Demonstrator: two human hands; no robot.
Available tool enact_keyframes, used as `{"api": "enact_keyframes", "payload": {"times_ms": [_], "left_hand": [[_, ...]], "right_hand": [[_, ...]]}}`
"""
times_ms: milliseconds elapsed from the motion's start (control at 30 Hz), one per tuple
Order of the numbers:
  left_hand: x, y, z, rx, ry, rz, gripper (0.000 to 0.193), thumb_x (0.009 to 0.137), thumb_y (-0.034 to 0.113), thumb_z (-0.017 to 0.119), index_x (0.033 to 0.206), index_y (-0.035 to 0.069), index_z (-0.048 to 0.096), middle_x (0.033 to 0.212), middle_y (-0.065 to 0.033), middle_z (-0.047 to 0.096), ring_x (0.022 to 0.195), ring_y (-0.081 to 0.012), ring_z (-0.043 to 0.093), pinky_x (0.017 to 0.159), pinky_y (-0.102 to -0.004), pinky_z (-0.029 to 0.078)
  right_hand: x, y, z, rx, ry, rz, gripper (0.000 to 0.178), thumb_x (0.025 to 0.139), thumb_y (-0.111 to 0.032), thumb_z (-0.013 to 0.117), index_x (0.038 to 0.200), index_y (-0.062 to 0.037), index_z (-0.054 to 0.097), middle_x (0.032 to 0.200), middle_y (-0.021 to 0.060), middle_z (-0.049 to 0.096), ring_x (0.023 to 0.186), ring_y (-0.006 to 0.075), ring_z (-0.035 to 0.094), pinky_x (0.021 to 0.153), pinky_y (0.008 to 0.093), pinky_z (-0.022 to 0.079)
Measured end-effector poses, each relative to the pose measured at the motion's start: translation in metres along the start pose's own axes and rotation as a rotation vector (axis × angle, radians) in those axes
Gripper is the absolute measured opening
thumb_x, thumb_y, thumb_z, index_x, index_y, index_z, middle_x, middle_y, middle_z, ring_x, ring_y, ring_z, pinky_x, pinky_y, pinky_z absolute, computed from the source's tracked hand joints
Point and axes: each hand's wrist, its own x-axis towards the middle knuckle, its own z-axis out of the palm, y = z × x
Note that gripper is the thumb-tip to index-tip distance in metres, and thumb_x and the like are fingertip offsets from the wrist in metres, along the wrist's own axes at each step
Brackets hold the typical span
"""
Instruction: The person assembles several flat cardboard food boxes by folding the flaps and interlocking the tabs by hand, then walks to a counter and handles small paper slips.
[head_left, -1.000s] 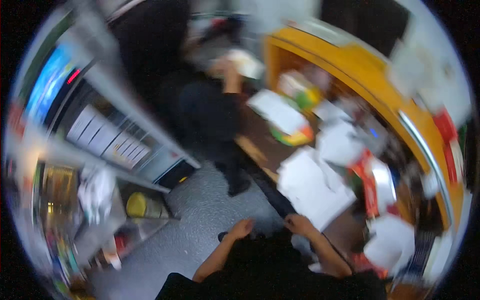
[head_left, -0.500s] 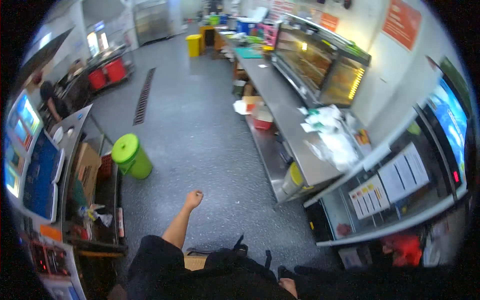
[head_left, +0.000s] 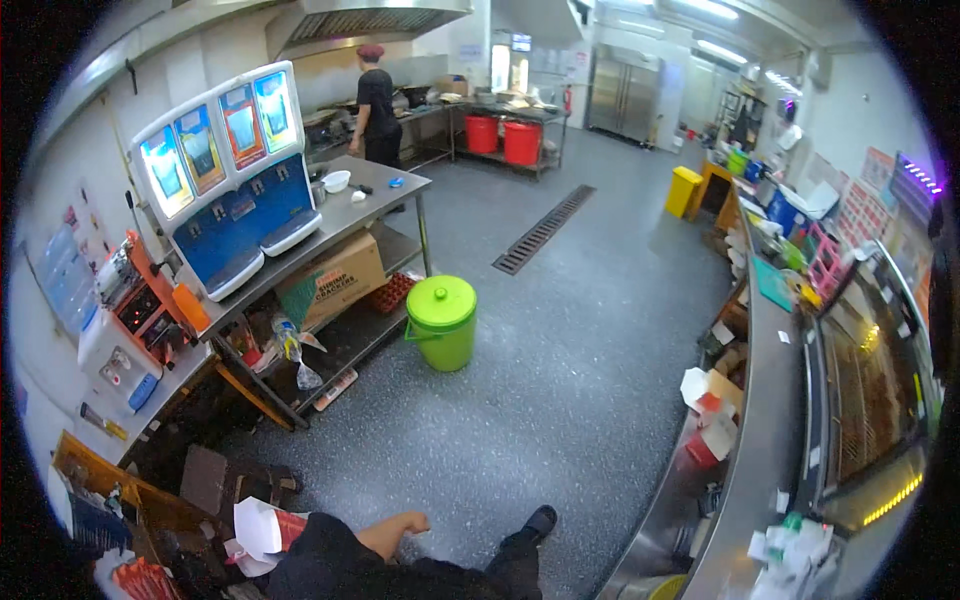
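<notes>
The person is walking across a commercial kitchen, and only one of their hands (head_left: 408,523) is showing, low at the near edge. By its place left of the body it is probably the left hand. It is hanging loosely half open beside the dark trousers, holding nothing and touching nothing. The right hand is lying out of view, so I cannot tell its state.

Nearest to that hand, a black shoe (head_left: 541,519) is stepping onto the speckled grey floor (head_left: 560,350). Just to the near left, loose white papers (head_left: 258,527) are lying over brown boxes.

The risks here are of walking, as I judge them. The green lidded bucket (head_left: 441,320) is standing out in the open floor, a little right of the left counter (head_left: 330,225), and a careless step could knock it. The long floor drain (head_left: 545,228) farther off could catch a toe. The right counter (head_left: 760,440) is carrying paper bags and red cups (head_left: 712,415) right at its edge, so a passing elbow could sweep them off. Another person (head_left: 378,105) is working at the far left, well apart.
</notes>
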Motion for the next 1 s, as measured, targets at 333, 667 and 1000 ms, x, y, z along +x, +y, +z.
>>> {"api": "enact_keyframes", "payload": {"times_ms": [333,667,1000], "left_hand": [[0.057,0.201,-0.227,-0.874,0.494,0.185,0.041,0.086,0.035,0.062,0.114,0.005,0.065,0.096,-0.0136,0.071,0.090,-0.0255,0.068,0.081,-0.0367,0.052],[0.160,0.118,-0.304,0.030,0.017,-0.036,0.034,0.088,0.035,0.052,0.095,0.007,0.071,0.095,-0.0121,0.069,0.088,-0.0273,0.066,0.078,-0.0426,0.051],[0.359,0.221,-0.593,0.420,0.481,0.641,0.027,0.088,0.027,0.054,0.074,0.008,0.068,0.065,-0.0101,0.065,0.068,-0.0363,0.061,0.064,-0.0539,0.047]], "right_hand": [[0.204,-0.171,-0.132,-0.164,-0.051,-0.113,0.035,0.090,-0.034,0.060,0.107,-0.0034,0.064,0.099,0.0183,0.067,0.085,0.0336,0.065,0.074,0.0461,0.051],[0.401,-0.301,-0.227,0.172,0.172,-0.154,0.020,0.090,-0.016,0.052,0.084,0.0005,0.062,0.068,0.0133,0.064,0.055,0.0222,0.063,0.049,0.0349,0.052],[0.452,-0.397,-0.225,0.360,0.295,0.205,0.024,0.087,-0.027,0.059,0.089,-0.0045,0.068,0.076,0.0062,0.066,0.066,0.0139,0.063,0.055,0.0312,0.050]]}}
